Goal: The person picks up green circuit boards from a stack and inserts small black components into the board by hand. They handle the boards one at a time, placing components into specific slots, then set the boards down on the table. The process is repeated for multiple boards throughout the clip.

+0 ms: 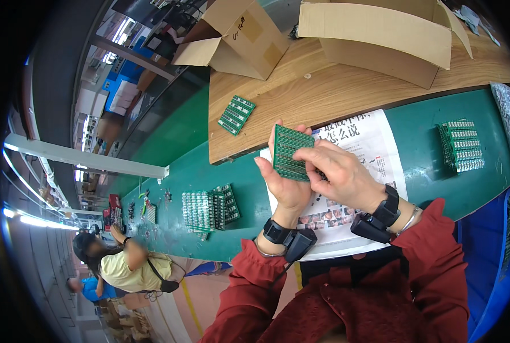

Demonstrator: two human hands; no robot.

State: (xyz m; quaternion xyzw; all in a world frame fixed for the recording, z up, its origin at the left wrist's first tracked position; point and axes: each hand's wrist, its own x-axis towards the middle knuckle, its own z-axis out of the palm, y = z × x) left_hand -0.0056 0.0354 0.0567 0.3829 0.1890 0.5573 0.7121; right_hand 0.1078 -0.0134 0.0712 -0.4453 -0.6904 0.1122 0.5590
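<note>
A green circuit board panel [289, 150], lined with rows of small parts, is tilted up above a printed newspaper sheet [389, 166]. My left hand [288, 194] holds it from below and behind, with the thumb along its near left side. The curled fingers of my right hand [343, 174] are closed at the panel's right edge, with the fingertips on its face. Whether it is one panel or a thin stack, I cannot tell. Both wrists wear black straps with small black boxes.
Stacks of similar boards stand on the green bench [255, 234]: a left stack [200, 210] and a right stack [460, 146]. Another board [236, 114] lies on the wooden tabletop [278, 94] beside open cardboard boxes [375, 37]. A co-worker [135, 268] is at the far left.
</note>
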